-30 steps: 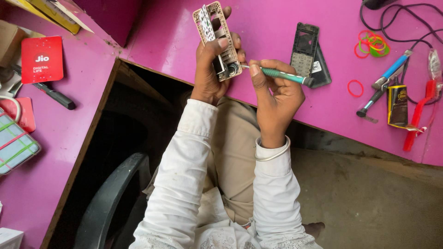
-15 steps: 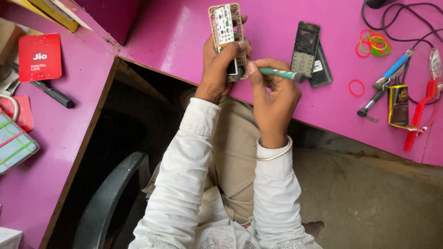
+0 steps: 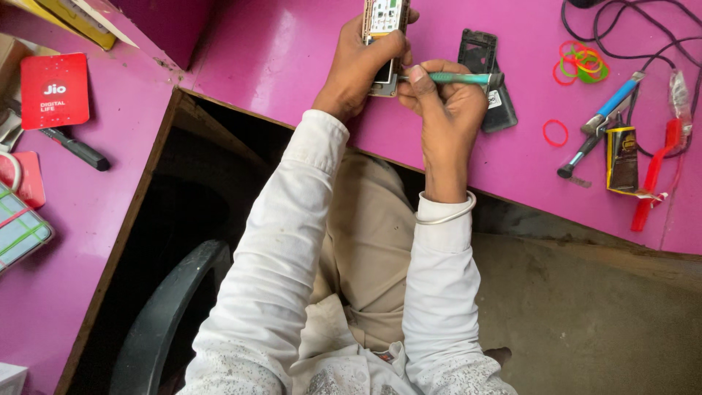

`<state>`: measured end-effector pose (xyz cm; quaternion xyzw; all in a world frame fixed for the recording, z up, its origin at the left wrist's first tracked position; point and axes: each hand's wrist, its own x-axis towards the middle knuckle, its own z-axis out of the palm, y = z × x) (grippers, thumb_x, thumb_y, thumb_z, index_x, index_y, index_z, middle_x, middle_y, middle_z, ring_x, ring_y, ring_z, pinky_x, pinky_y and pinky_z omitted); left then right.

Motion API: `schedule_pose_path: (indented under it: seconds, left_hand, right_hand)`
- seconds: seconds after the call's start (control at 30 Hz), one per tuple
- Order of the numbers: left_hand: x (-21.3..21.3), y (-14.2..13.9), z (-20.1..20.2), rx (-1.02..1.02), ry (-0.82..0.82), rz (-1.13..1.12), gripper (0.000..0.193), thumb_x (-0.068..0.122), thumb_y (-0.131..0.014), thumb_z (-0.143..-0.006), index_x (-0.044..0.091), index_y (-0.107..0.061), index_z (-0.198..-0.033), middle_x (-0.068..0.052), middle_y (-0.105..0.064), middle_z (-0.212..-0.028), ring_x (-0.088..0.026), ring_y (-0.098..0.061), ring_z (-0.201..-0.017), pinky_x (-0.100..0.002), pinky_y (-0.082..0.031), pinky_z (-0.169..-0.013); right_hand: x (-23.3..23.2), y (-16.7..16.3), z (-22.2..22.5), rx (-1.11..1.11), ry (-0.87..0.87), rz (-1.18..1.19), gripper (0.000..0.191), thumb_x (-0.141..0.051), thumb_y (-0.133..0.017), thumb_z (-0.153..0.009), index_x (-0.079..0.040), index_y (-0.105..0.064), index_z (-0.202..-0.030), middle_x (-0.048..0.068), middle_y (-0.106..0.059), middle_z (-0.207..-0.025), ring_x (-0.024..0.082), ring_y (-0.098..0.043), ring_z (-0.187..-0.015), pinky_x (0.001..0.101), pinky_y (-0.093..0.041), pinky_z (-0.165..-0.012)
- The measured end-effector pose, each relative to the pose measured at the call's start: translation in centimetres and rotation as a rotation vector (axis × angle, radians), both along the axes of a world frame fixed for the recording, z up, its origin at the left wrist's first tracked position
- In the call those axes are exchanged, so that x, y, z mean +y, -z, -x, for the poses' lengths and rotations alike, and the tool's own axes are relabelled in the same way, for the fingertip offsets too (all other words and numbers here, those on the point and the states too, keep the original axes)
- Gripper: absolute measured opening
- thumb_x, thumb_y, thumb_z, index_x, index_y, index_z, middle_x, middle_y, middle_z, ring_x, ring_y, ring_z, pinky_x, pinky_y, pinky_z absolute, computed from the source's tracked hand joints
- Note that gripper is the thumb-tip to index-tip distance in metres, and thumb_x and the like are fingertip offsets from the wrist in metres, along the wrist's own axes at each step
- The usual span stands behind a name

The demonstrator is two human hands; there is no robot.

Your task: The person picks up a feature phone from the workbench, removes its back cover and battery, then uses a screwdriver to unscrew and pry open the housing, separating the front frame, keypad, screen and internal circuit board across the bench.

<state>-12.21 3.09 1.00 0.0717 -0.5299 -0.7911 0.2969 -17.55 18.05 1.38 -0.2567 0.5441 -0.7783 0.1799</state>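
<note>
Broadly, a pink desk [image 3: 292,66] fills the view, with a dark chair [image 3: 157,322] below. Over the desk edge, the left hand [image 3: 358,69] is wrapped around an opened mobile phone [image 3: 383,36], gripping its long sides, circuit board exposed. The right hand [image 3: 442,110] pinches a teal-handled screwdriver [image 3: 457,77], its tip at the phone's lower end. I judge the phone light, rigid and fragile; the side edges look like the safest hold. Nearby lie a black phone cover [image 3: 486,80], a blue-handled tool [image 3: 603,121] and coloured rubber bands [image 3: 581,64].
</note>
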Motion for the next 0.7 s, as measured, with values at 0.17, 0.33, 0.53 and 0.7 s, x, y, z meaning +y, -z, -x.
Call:
schedule_pose_path:
  seconds: [0.17, 0.33, 0.53, 0.7]
  left_hand:
    - [-0.6, -0.4, 1.3, 0.008, 0.028, 0.092, 0.039, 0.005, -0.066, -0.083, -0.010, -0.065, -0.119, -0.010, -0.069, -0.079, -0.017, -0.066, -0.070, -0.031, -0.058, -0.068]
    - [-0.6, -0.5, 1.0, 0.000, 0.041, 0.123, 0.037, 0.006, -0.067, -0.085, -0.008, -0.067, -0.119, -0.008, -0.069, -0.079, -0.015, -0.067, -0.070, -0.030, -0.058, -0.068]
    - [-0.6, -0.7, 0.8, -0.026, 0.083, 0.121, 0.034, 0.005, -0.067, -0.084, -0.006, -0.068, -0.117, -0.008, -0.071, -0.078, -0.015, -0.069, -0.067, -0.029, -0.058, -0.062]
    - [-0.5, -0.6, 1.2, 0.047, -0.009, 0.143, 0.022, 0.007, -0.068, -0.089, -0.005, -0.067, -0.107, -0.010, -0.070, -0.080, -0.017, -0.069, -0.069, -0.031, -0.059, -0.064]
  right_hand:
    - [-0.3, 0.1, 1.2, -0.030, 0.022, -0.008, 0.019, -0.012, -0.079, -0.096, 0.001, -0.067, -0.106, 0.011, -0.075, -0.093, 0.017, -0.076, -0.078, 0.0319, -0.068, -0.074]
    - [0.0, 0.0, 1.5, -0.016, 0.011, -0.025, 0.018, -0.012, -0.079, -0.096, 0.001, -0.069, -0.104, 0.012, -0.076, -0.092, 0.018, -0.077, -0.079, 0.0321, -0.068, -0.073]
    - [0.3, 0.0, 2.2, -0.129, -0.081, 0.013, 0.017, -0.014, -0.075, -0.098, 0.001, -0.069, -0.104, 0.012, -0.076, -0.093, 0.018, -0.076, -0.078, 0.0327, -0.068, -0.073]
    - [-0.8, 0.7, 1.8, -0.066, 0.026, 0.021, 0.019, -0.014, -0.076, -0.098, 0.001, -0.068, -0.106, 0.012, -0.076, -0.093, 0.018, -0.077, -0.080, 0.0325, -0.068, -0.074]
